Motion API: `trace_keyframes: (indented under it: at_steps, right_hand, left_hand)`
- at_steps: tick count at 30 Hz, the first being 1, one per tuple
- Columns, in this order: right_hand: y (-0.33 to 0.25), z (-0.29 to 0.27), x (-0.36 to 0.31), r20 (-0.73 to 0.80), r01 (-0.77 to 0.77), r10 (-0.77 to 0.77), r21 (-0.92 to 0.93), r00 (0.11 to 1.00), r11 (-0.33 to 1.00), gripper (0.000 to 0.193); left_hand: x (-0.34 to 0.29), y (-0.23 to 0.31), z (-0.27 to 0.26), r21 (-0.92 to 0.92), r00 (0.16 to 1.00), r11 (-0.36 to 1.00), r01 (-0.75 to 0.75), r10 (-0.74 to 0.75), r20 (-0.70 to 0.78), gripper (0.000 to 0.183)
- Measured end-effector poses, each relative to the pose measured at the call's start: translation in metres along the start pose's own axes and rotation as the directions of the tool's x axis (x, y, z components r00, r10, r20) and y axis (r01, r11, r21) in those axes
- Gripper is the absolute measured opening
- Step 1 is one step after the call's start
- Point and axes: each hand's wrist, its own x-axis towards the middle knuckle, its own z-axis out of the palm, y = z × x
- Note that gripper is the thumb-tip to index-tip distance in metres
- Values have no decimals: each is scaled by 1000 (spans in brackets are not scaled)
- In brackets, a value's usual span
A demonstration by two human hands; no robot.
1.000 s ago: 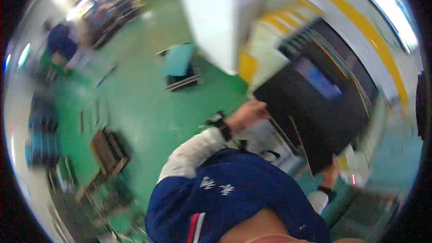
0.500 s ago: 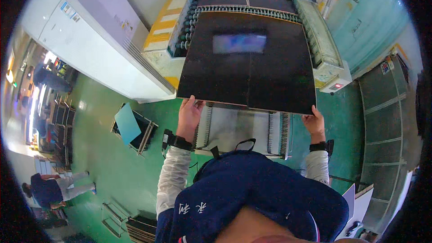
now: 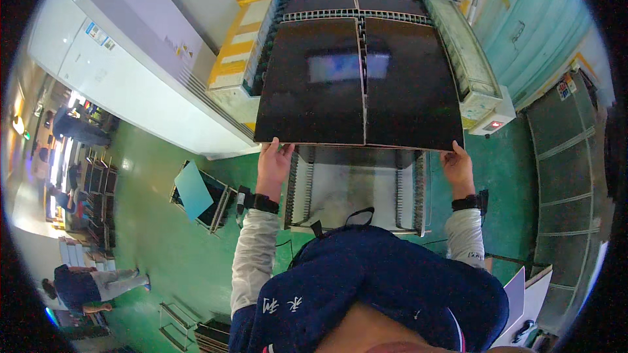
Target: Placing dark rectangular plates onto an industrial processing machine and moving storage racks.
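Observation:
Two dark, glossy flat panels lie side by side over a roller conveyor, a narrow gap running between them. The near edge of the left panel [image 3: 311,104] is gripped close to its outer corner by my left hand [image 3: 274,165], with the thumb on top and the fingers underneath. My right hand [image 3: 457,166] grips the right panel [image 3: 412,104] the same way at its near right corner. Each wrist carries a black strap with a small device. Beyond these panels, more dark panels [image 3: 320,3] lie past a row of rollers [image 3: 320,16].
Below the panels' near edge stands a slotted rack [image 3: 353,193] with toothed sides. A white cabinet [image 3: 144,78] rises on the left; a control box [image 3: 494,121] sits at the conveyor's right. A small cart [image 3: 212,209] holds a pale green sheet. Another person [image 3: 82,287] is far left.
The two panels have moved apart, opening a gap between them. The right panel's near edge has shifted farther away, now roughly level with the left one. Both hands keep their grip.

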Motion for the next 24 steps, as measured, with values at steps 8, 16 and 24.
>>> trace_keyframes:
  at_steps: [8,16,24]
  right_hand:
    - [-11,29,15,66,35,-27,-117,997,993,11]
    - [-17,31,40,69,-8,16,-107,998,994,15]
    - [-16,32,48,48,-20,26,-123,999,992,15]
  left_hand:
    - [25,0,-5,6,998,999,-32,32,62,20]
    - [41,2,9,49,999,999,-23,22,23,17]
    - [46,5,12,-24,998,1000,18,-16,59,18]
